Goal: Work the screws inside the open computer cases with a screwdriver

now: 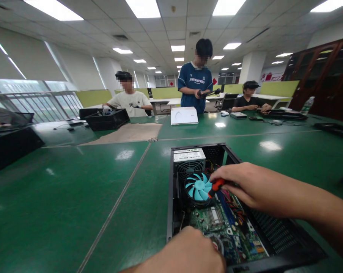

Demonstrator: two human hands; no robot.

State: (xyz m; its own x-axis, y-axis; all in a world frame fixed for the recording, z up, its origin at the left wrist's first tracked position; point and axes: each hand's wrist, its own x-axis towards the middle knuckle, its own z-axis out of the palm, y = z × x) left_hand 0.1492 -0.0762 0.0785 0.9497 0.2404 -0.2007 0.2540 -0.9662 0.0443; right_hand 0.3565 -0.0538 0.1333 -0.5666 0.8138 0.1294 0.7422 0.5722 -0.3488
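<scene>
An open black computer case [169, 197] lies in front of me on the green table. In my right hand [242, 184] is a screwdriver [217, 185] with a red and black handle, gripped over the right edge of the cooling fan [199, 185] with light-blue blades. The circuit board [201, 220] lies below the fan, with coloured cables [237, 212] to its right. My left hand [194, 252] is curled at the near left part of the case, back of the hand up. Its fingertips, and whatever they hold, are hidden. A round silvery part [218, 244] shows beside it.
A power supply [190, 154] sits at the case's far end. Across the table are a white box [184, 115], another black case [107, 119], a bottle [307, 105] and several people; one stands holding a dark object [207, 93]. A dark case [13, 146] stands at far left.
</scene>
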